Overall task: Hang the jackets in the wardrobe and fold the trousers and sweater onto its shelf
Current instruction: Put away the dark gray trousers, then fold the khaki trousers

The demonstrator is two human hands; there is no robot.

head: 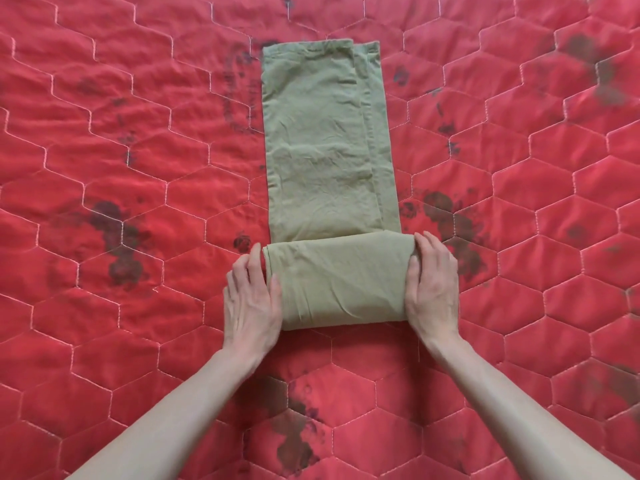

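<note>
Item: olive-green trousers (325, 147). They lie flat on the quilt in front of you, legs laid one on the other, running as a long strip away from you. The under leg shows as a narrow band along the right edge. The far end reaches toward the top of the view; the near end is turned over into a thick fold (341, 282) that sits across the strip, wider than it is deep.

Item: your left hand (251, 303). It rests against the left end of the fold, fingers straight and pointing away from you, thumb lying on top of the cloth near the edge. Nothing is clenched; the hand presses the fold's side and top.

Item: your right hand (433, 289). It mirrors the other at the right end of the fold, fingers extended along the cloth's edge, thumb tucked against the upper right corner of the fold. You can see the palm side set against the fabric; whether any finger slips under the fold cannot be told.

Item: red quilt (138, 168). Stitched in pale hexagons, it fills the whole view beneath the trousers. Dark blotches (119, 244) mark it in several places, on both sides of the trousers and between your forearms.
</note>
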